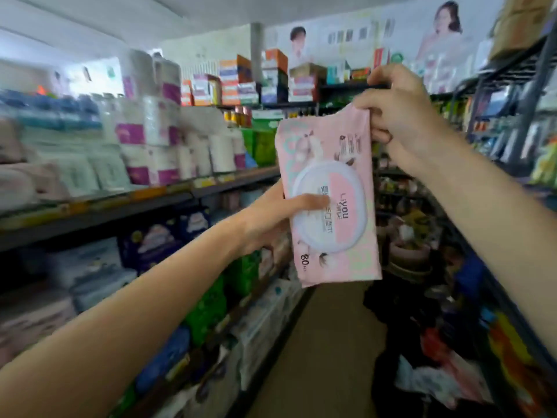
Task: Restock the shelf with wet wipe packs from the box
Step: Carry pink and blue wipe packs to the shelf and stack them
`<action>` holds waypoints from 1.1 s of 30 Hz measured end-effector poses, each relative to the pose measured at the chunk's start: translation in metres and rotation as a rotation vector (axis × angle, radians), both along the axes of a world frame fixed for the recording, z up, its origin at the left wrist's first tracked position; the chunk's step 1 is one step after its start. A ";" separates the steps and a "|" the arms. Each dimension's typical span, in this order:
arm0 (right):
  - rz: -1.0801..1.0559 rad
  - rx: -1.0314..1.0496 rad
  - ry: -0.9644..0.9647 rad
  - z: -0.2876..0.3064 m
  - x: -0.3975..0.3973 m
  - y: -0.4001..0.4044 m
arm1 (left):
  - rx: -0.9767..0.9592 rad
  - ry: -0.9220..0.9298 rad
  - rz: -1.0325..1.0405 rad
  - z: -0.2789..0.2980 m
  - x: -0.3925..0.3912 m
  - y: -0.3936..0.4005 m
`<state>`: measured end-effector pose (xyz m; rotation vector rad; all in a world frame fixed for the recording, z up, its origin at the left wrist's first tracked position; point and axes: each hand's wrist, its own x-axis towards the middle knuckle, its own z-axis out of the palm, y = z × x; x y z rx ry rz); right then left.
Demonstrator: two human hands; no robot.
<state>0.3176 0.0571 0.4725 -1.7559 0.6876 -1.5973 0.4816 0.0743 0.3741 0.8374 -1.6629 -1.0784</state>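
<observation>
I see the pink wipe pack (330, 203) upright mid-aisle: right hand (398, 116) pinches its top edge, left hand (271, 218) grips its left edge, thumb on lid; shelf (90, 206) lies left.

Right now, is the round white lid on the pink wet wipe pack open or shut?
Shut: the round white lid lies flat against the pink wet wipe pack, with the left hand thumb across it.

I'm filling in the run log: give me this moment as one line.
stage: pack in hand, not shelved | wet wipe pack: upright, lid facing camera | left hand: grips side | right hand: pinches top edge
</observation>
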 end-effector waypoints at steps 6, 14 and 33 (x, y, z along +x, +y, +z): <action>0.281 0.018 -0.113 0.040 0.122 0.028 | -0.081 0.129 0.222 0.035 0.106 0.066; 0.534 -0.131 -0.039 0.060 0.242 0.063 | -0.365 0.296 0.664 0.042 0.194 0.122; -0.126 -0.738 0.232 -0.018 0.362 -0.013 | -0.510 0.300 0.956 0.118 0.289 0.070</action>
